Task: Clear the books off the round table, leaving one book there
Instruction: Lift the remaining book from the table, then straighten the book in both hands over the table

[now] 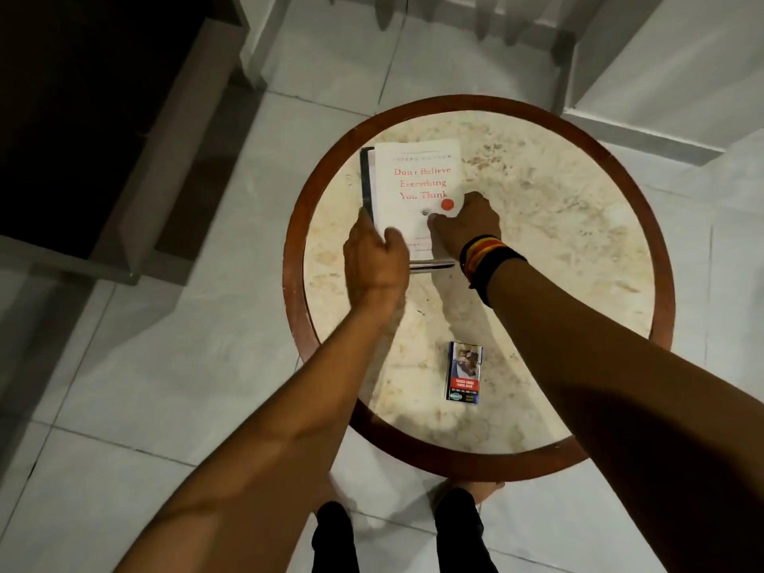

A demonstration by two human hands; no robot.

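A white book with red title lettering (417, 179) lies on top of a small stack at the left side of the round table (558, 225). A darker book (365, 179) shows beneath it along its left edge. My left hand (374, 262) grips the stack's near left corner, thumb on the white cover. My right hand (465, 223) holds the near right corner of the white book, fingers curled over its edge. Striped and black bands circle my right wrist. How many books lie underneath is hidden.
A small blue cigarette pack (464, 372) lies near the table's front edge. The table has a marbled top and a dark red-brown rim (291, 258). Dark wooden furniture (136, 159) stands to the left, white steps (661, 97) to the back right. My legs show below.
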